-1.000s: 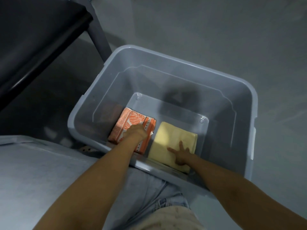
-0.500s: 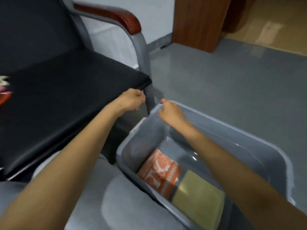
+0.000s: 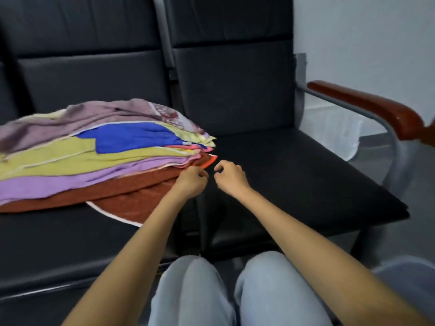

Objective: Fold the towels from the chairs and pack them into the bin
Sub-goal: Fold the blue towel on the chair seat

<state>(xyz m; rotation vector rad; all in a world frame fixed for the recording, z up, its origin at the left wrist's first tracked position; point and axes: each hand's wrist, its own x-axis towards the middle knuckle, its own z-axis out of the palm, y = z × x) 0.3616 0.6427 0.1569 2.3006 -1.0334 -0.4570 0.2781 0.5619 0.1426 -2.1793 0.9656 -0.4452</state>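
Left chair seat (image 3: 58, 236): black padded, carries the pile of towels (image 3: 94, 156), unfolded and laid flat in loose layers. The pile covers the seat's back and left part and reaches to its right edge.
- Top layer: mauve towel (image 3: 82, 118) with a dark red print at its right end.
- Below it: blue towel (image 3: 131, 137), then yellow towel (image 3: 58, 156), a thin pink edge, and lilac towel (image 3: 58, 182).
- Bottom: rust-brown towel (image 3: 117, 191), with a white-trimmed flap spilling toward the seat's front edge.

Left hand (image 3: 190, 181): at the pile's right end, over the rust-brown towel's edge. Fingers are curled inward, thumb close to the fingertips. Cannot tell whether it pinches cloth or only hovers against it.

Right hand (image 3: 229, 176): just beside the left hand, the two not touching. It is over the left edge of the right chair seat (image 3: 294, 180). Fingers are loosely curled with nothing in them, clear of the pile.

The right chair seat is black. A reddish wooden armrest (image 3: 367, 109) on a grey metal frame runs along its right side.

Bottom centre: knees in light blue jeans (image 3: 193, 290), facing the gap between the two seats.

Bottom right corner: a blurred grey rim and wall of the bin (image 3: 409, 271), on the floor beside the right knee and well apart from the pile. Its inside is not in view.
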